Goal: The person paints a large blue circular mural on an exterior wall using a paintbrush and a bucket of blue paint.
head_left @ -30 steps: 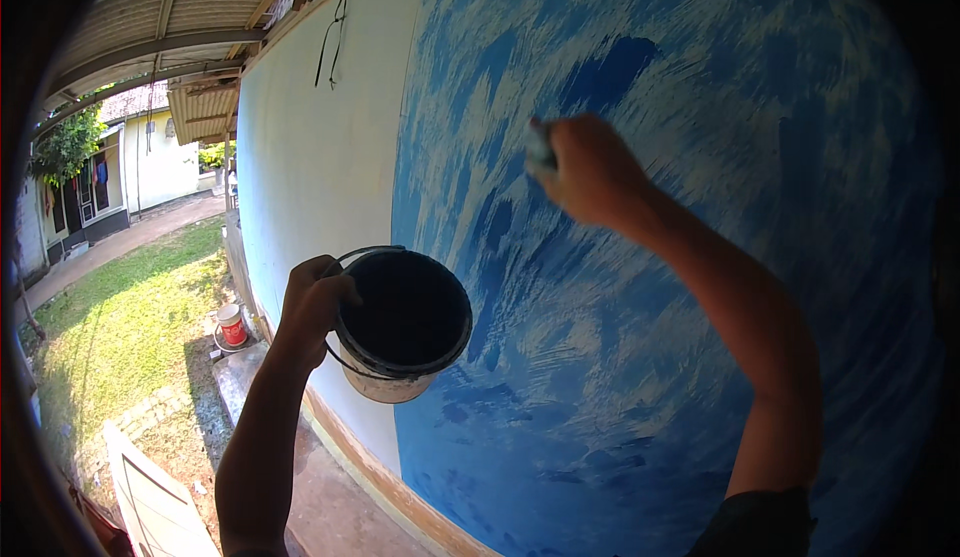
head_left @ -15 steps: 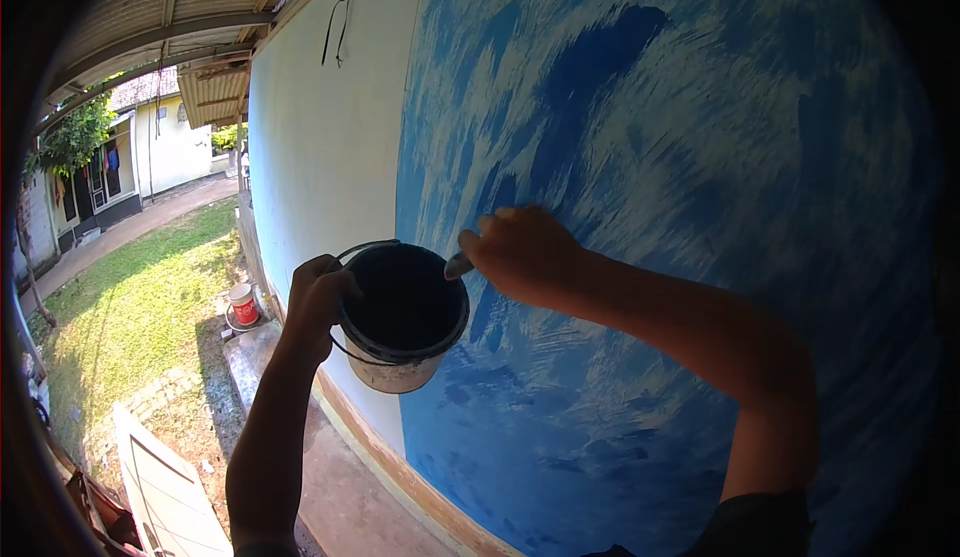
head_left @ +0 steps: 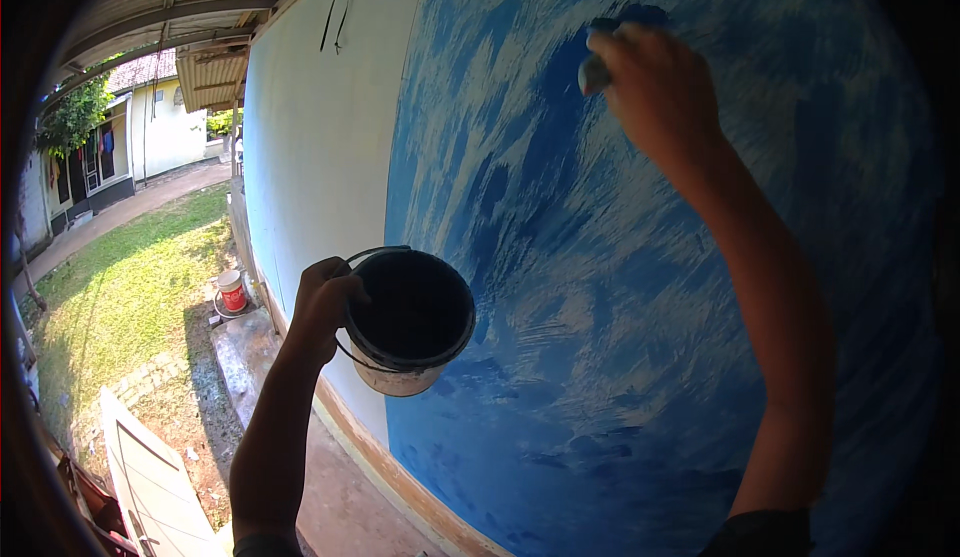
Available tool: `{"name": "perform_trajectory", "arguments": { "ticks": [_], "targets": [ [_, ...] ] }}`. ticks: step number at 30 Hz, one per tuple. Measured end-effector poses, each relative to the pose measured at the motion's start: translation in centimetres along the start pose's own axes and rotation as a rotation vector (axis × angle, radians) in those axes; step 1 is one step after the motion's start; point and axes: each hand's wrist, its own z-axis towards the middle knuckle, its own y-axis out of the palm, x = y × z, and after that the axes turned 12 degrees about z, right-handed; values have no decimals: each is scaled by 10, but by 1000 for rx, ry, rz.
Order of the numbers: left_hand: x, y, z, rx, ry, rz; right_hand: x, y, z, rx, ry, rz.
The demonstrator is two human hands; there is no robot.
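So a pale door panel (head_left: 150, 469) is sitting down and left of the whitish bucket (head_left: 398, 381), and a red-and-white pail (head_left: 231, 294) is standing left of it too. The left hand (head_left: 328, 302) is gripping the bucket's left rim, thumb hooking inside. Up and right of the bucket, a grayish brush (head_left: 594, 75) is poking out of the right hand (head_left: 660, 87), fingers curling around it, before the blue-streaked wall (head_left: 570, 357).

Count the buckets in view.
2: a pale bucket in the left grip, and a red-and-white bucket at left, by the end of the concrete ledge. Others may be hidden.
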Motion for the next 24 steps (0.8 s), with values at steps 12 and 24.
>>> {"name": "perform_trajectory", "arguments": {
  "ticks": [12, 24],
  "targets": [
    [8, -2, 3, -56, 24, 6, -140, 11, -104, -643, 282, 903],
    [15, -6, 19, -128, 63, -50, -9, -52, 2, -154, 93, -241]
  ]
}}
